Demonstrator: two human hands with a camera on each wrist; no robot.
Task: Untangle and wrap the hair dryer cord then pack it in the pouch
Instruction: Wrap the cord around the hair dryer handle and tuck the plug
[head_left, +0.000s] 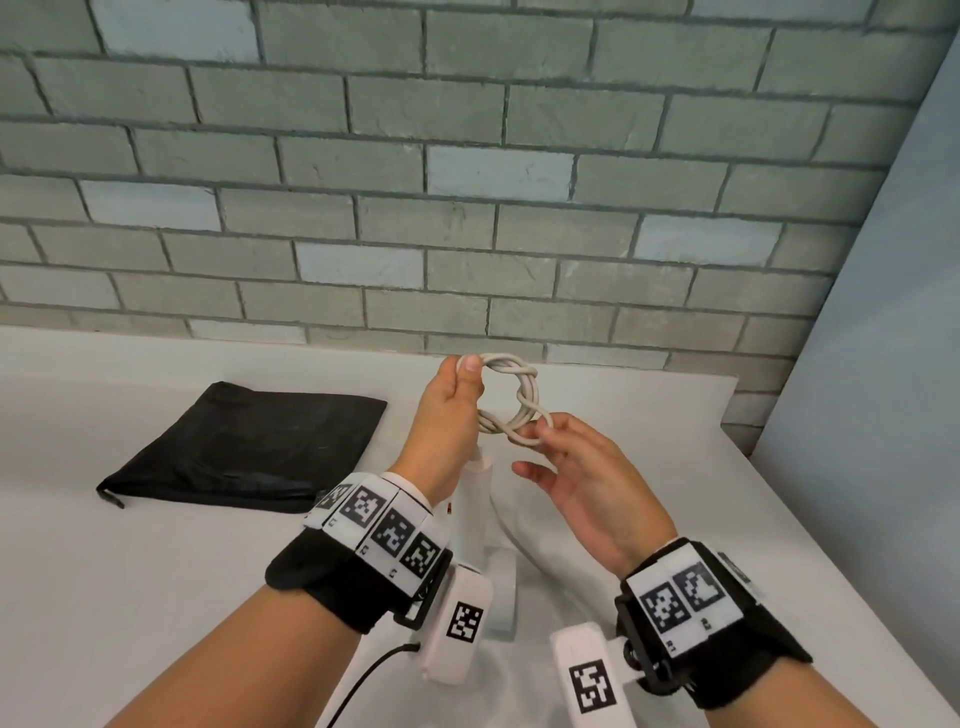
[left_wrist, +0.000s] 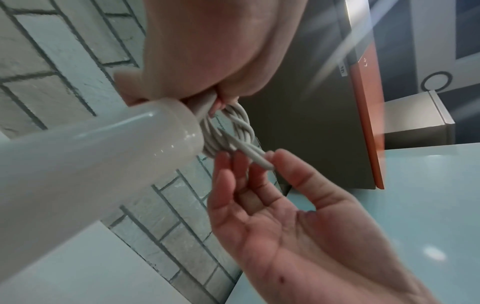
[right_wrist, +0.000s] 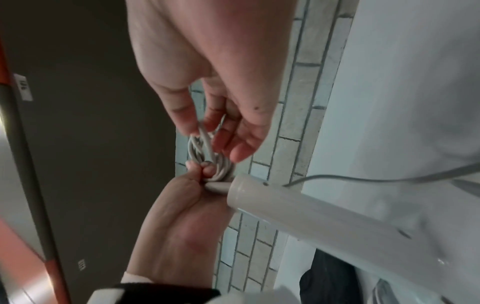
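Head view showed my left hand (head_left: 453, 399) gripping the coiled white cord (head_left: 511, 397); my right hand (head_left: 569, 467) pinched its lower loop, nearer me.

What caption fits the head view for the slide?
Left hand holds the coiled white cord while the right hand pinches a loop; black pouch lies on the table.
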